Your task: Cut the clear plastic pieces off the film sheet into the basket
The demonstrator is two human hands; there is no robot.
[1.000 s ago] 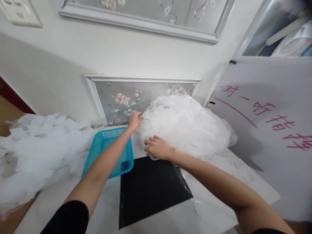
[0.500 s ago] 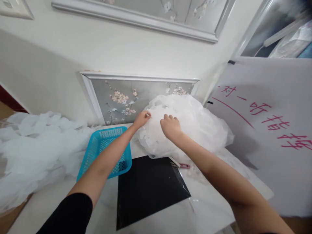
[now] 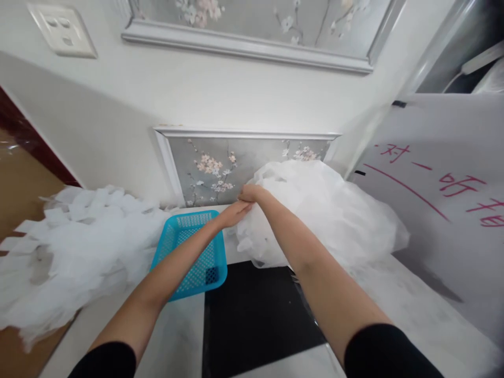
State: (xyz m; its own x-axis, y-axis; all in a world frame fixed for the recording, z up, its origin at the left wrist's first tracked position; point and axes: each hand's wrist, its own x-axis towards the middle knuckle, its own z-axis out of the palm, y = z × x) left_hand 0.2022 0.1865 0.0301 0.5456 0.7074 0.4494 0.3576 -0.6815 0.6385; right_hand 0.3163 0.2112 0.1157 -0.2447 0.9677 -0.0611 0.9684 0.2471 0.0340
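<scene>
A large puffy bundle of thin white sheer material (image 3: 315, 210) lies at the back of the table, against the wall. At its left edge my two hands meet. My right hand (image 3: 252, 193) is bent at the wrist, its fingers curled down over the fingertips of my left hand (image 3: 235, 213). The left hand reaches in from below, its fingers pressed together and partly covered by the right. Whatever sits between the fingers is too small or hidden to make out. Beneath my left forearm stands a blue plastic basket (image 3: 218, 262) with perforated sides.
A black sheet (image 3: 260, 320) lies on the white table (image 3: 179, 336) before the bundle. More white sheer pieces (image 3: 90, 236) are heaped at the left. A white board with red writing (image 3: 425, 157) stands at the right. A framed floral panel (image 3: 212, 168) is on the wall behind.
My right hand has moved left from the top of the bundle to my left hand, and the two now touch. The view has shifted, so the scene sits farther right.
</scene>
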